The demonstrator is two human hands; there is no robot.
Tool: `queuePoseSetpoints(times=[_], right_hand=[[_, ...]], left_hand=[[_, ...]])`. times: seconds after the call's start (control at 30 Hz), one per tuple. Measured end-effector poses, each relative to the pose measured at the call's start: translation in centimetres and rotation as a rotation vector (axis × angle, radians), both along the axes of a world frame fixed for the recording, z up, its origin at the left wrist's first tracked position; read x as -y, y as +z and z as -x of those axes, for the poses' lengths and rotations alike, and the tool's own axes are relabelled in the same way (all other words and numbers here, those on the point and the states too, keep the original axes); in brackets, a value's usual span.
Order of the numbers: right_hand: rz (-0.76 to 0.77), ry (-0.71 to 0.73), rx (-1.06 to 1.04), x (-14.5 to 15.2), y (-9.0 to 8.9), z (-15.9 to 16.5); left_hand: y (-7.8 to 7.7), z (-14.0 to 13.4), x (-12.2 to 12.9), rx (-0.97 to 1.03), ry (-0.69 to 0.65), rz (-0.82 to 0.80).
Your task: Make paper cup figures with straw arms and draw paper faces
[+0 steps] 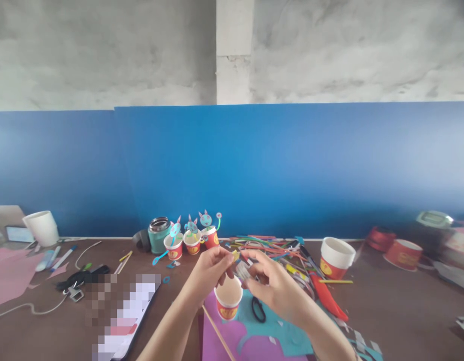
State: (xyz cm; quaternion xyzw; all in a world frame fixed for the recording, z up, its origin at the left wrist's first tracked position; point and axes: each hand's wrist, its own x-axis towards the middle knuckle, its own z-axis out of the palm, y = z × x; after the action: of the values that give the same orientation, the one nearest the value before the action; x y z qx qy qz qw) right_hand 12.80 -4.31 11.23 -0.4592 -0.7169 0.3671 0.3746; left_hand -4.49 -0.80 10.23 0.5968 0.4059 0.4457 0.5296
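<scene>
My left hand (212,268) is closed, its thumb and fingertips pinching a small yellow piece (236,254). Facing it, my right hand (271,278) curls around a pale, clear-looking object (242,271), blurred but resembling a roll of tape. Just below both hands stands a red and white paper cup (228,303), upright, its inside partly visible. It rests on purple paper (216,346) beside teal paper (288,333). Black scissor handles (259,310) show under my right hand; the blades are hidden. A thin wooden stick (218,333) lies left of the cup.
Behind my hands are several cups with teal paper faces (192,244) and a teal flask (159,235). Colourful craft strips (269,245) lie behind my right hand. Rightward are a white-rimmed cup (335,258) and red knife-like object (329,298). A phone (136,306) lies left.
</scene>
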Motion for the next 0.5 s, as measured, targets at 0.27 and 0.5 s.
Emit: queuePoseSetpoints(times=[0.27,0.5], right_hand=[[0.116,0.104,-0.131,-0.5,-0.8,-0.3],[0.274,-0.008,-0.350,-0.4,0.5,-0.1]], left_hand=[[0.9,-0.2,1.0,-0.042,-0.170,-0.003],[-0.1,-0.5,0.7,-0.123,-0.149,0.072]])
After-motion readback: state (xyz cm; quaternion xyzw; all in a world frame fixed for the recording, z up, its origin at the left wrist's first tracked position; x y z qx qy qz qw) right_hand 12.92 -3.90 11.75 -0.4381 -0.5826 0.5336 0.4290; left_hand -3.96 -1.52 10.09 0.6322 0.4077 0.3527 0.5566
